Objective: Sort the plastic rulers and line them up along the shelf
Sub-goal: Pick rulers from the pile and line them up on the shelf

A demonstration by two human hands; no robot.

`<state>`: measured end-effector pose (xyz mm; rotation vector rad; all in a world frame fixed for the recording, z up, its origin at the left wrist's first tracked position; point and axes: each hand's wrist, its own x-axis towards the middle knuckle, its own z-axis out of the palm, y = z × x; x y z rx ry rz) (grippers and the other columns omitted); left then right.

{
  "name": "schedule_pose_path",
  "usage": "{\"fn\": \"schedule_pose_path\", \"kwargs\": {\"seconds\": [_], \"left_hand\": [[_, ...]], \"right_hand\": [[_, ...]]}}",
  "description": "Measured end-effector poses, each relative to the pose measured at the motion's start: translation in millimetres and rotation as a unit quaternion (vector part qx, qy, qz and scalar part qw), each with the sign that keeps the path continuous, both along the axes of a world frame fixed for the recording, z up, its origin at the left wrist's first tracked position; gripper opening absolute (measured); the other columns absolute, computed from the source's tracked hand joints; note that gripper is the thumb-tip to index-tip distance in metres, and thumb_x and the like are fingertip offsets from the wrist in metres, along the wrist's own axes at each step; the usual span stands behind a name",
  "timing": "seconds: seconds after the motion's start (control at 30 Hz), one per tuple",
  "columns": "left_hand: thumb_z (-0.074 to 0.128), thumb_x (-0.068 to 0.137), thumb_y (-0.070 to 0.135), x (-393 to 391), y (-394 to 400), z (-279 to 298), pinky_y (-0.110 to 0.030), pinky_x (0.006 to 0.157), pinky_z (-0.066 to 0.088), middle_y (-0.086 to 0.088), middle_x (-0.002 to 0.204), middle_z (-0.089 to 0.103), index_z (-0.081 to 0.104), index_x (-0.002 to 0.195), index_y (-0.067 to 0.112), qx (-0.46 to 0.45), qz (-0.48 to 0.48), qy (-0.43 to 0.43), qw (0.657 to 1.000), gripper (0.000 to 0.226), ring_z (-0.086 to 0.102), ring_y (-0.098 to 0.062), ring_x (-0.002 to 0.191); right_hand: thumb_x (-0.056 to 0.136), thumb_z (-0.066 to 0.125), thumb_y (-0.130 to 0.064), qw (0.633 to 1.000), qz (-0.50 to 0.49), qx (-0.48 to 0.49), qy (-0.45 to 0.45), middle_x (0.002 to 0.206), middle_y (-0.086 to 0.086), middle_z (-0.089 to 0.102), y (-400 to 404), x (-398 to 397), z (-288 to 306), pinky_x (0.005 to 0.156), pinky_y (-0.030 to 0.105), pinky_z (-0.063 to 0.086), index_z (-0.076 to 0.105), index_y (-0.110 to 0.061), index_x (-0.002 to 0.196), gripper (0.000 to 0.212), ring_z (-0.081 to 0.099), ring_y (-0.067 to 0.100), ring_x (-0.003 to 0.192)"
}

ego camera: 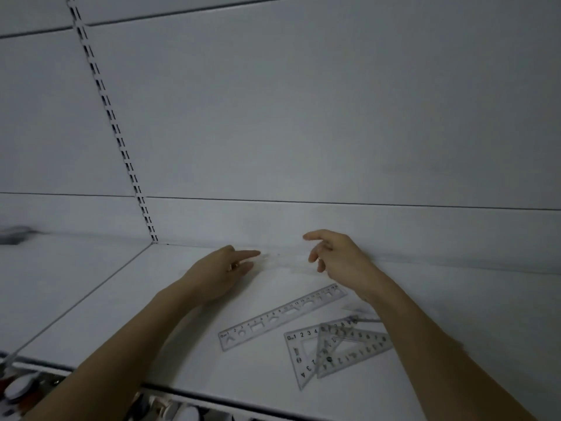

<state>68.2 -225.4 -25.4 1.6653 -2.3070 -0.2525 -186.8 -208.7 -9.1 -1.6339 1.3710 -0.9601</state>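
Observation:
A clear straight stencil ruler point(282, 317) lies slanted on the white shelf point(127, 305). To its right, two clear set squares point(331, 350) overlap each other, and another clear piece point(362, 316) shows partly beneath my right forearm. A faint, blurred clear strip point(282, 264) seems to lie along the back wall between my hands. My left hand point(221, 268) rests near the back of the shelf, its index finger straight and pointing right at that strip. Just right of the strip hovers my right hand point(334, 253), fingers loosely bent and holding nothing that I can see.
The white back panel point(303, 132) rises behind the shelf, with a slotted upright point(121, 147) at the left. A dark object point(13, 233) sits on the neighbouring shelf at far left. Mixed goods point(24, 387) show below the front edge.

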Motion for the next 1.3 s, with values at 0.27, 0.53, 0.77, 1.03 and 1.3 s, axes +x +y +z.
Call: {"fn": "schedule_pose_path", "kwargs": {"seconds": [0.27,0.53,0.77,1.03,1.3], "left_hand": [[0.055,0.091,0.048,77.2,52.1,9.1,-0.015,0.063,0.033,0.012,0.092,0.046,0.046,0.135,0.046,-0.040,0.024,0.021,0.999,0.044,0.046,-0.002,0.077],[0.055,0.092,0.047,218.8,121.0,29.8,-0.019,0.065,0.037,0.014,0.090,0.045,0.045,0.135,0.046,-0.084,0.075,0.032,0.993,0.045,0.046,-0.003,0.075],[0.064,0.087,0.044,389.5,190.3,37.8,-0.020,0.069,0.045,0.012,0.098,0.058,0.050,0.124,0.034,-0.081,0.161,0.113,0.977,0.041,0.055,-0.003,0.079],[0.067,0.085,0.040,539.8,233.7,52.3,-0.021,0.072,0.050,0.010,0.105,0.058,0.060,0.115,0.029,-0.118,0.252,0.087,0.956,0.032,0.055,-0.005,0.086],[0.068,0.083,0.043,632.8,176.7,45.8,-0.029,0.079,0.051,0.013,0.101,0.053,0.061,0.115,0.031,-0.122,0.259,0.060,0.956,0.035,0.053,-0.004,0.084]], "right_hand": [[0.090,0.026,0.012,0.998,0.029,-0.009,0.047,0.093,0.008,0.054,22.3,56.1,18.2,0.048,0.017,0.037,0.058,-0.027,0.117,0.057,0.054,0.013,0.059],[0.089,0.065,-0.035,0.985,0.100,-0.074,0.119,0.100,0.000,0.055,70.5,205.0,27.8,0.068,0.020,0.043,0.044,-0.033,0.132,0.048,0.055,0.009,0.078],[0.093,0.060,-0.037,0.980,0.145,-0.093,0.097,0.115,-0.002,0.056,94.5,389.3,43.9,0.072,0.024,0.045,0.034,-0.023,0.143,0.059,0.061,0.014,0.085],[0.087,0.070,-0.031,0.974,0.179,-0.111,0.082,0.105,-0.004,0.062,92.1,547.3,55.5,0.066,0.028,0.052,0.049,-0.013,0.128,0.049,0.066,0.012,0.070],[0.083,0.073,-0.034,0.970,0.182,-0.131,0.091,0.100,-0.006,0.062,43.6,636.6,54.4,0.060,0.020,0.047,0.053,-0.017,0.126,0.051,0.065,0.010,0.069]]}}
